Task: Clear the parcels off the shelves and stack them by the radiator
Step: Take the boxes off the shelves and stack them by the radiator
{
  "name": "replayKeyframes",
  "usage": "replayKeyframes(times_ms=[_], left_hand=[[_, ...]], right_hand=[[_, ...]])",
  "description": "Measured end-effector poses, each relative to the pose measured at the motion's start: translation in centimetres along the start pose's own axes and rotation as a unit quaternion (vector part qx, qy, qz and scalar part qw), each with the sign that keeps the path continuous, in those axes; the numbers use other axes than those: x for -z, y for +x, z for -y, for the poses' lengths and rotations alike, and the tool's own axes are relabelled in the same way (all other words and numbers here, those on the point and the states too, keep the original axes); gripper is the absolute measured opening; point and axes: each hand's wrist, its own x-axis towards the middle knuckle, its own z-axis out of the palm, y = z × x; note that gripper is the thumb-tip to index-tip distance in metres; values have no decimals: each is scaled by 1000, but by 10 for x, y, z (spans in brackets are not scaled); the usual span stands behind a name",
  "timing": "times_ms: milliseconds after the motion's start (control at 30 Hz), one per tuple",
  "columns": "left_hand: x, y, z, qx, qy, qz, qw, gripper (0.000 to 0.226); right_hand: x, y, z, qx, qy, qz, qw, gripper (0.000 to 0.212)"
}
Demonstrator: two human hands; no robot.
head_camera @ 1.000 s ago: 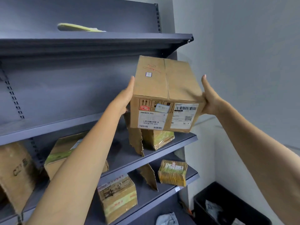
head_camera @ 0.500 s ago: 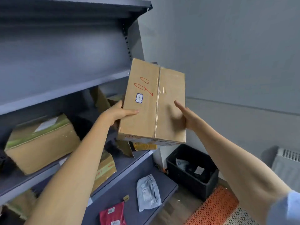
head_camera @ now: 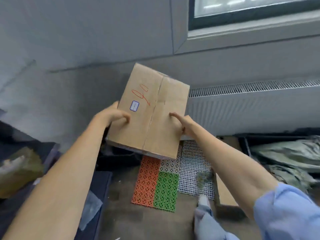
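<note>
**Box in both hands, in front of the radiator**

I hold the cardboard box (head_camera: pixel 152 111) up in the air between my two hands, its taped top face tilted toward me. Red handwriting and a small blue-bordered sticker (head_camera: pixel 134 106) sit on the left half of that face, and a tape seam runs down the middle.

My left hand (head_camera: pixel 113 116) grips the box's left edge — fingers curled over onto the top face, just below the sticker. My right hand (head_camera: pixel 181 124) clasps the right edge near the lower corner, fingers lying fairly straight across the cardboard and the thumb hidden behind the side. A light blue sleeve (head_camera: pixel 287 212) is pushed up my right arm.

The box touches nothing but my hands. Behind its right edge stands the white radiator (head_camera: pixel 251 108) under the window (head_camera: pixel 256 7) — the box overlaps the radiator's left end in my view. Below the box, on the floor, lie perforated mats: orange (head_camera: pixel 144 181), green (head_camera: pixel 166 189) and white (head_camera: pixel 194 168), side by side. A flat piece of cardboard (head_camera: pixel 225 193) lies on the floor just right of the white mat. At the far left the edges of dark shelves (head_camera: pixel 52 153) are blurred.
</note>
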Motion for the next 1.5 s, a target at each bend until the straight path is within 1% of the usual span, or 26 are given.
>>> replayKeyframes(times_ms=[67,167,233,300,367,433,500,600,733,767,800,867,900,1000,1033,1100,1133,1200,1233,1267,1300,1333,1400,1433,1467,1500], left_hand=[[-54,49,-27,2,20,38,999,68],[-138,121,-54,8,78,94,993,69],[-193,167,-58,10,120,118,986,69],[-248,209,-54,9,150,138,979,70],[-300,246,-40,1,176,149,973,65],[-346,284,-17,-13,199,147,969,58],[-388,325,12,-22,220,145,964,55],[-447,377,59,-19,250,166,954,54],[-515,420,117,-35,294,182,937,54],[-530,429,126,-41,303,185,934,53],[-543,438,132,-45,309,188,931,53],[-564,463,141,-47,311,192,930,54],[-572,476,144,-50,307,195,930,55],[-596,509,153,-54,318,209,923,60],[-604,514,158,-56,323,211,921,62],[-618,521,172,-52,307,217,925,63],[-621,523,181,-41,297,235,925,63],[-622,522,201,-5,300,296,907,65],[-620,520,212,18,303,315,899,65],[-620,516,222,41,299,311,902,64],[-619,512,233,71,283,287,912,63],[-620,508,243,111,264,249,925,64],[-623,498,264,209,223,173,936,66],[-626,491,273,263,185,160,933,64],[-630,484,280,313,131,165,926,60],[-636,478,286,356,72,179,914,56]], right_hand=[[50,30,-19,-32,45,-36,998,99],[112,80,-60,-86,86,-67,990,94],[138,112,-97,-124,116,-89,981,89],[152,147,-138,-164,140,-115,970,76],[157,182,-181,-206,169,-122,956,60],[156,220,-224,-241,213,-125,939,58],[157,261,-263,-253,245,-130,927,57],[161,313,-321,-267,284,-136,911,46],[165,365,-396,-292,318,-154,889,45],[166,375,-411,-292,327,-152,886,40],[167,385,-422,-291,337,-151,883,38],[169,403,-438,-285,352,-153,878,46],[170,412,-444,-280,363,-147,876,46],[170,436,-452,-281,395,-104,868,17],[170,442,-454,-289,396,-100,866,17],[172,451,-460,-309,374,-105,868,35],[173,453,-461,-322,357,-108,870,42],[176,458,-458,-354,314,-108,874,49],[177,461,-453,-369,286,-101,879,50],[178,465,-448,-375,254,-95,886,50],[179,471,-441,-371,218,-101,897,50],[181,477,-435,-349,166,-125,914,50],[193,492,-426,-253,-3,-208,945,54],[201,501,-421,-195,-98,-232,948,57],[210,509,-417,-150,-180,-237,943,60],[219,519,-415,-128,-241,-233,933,64]])
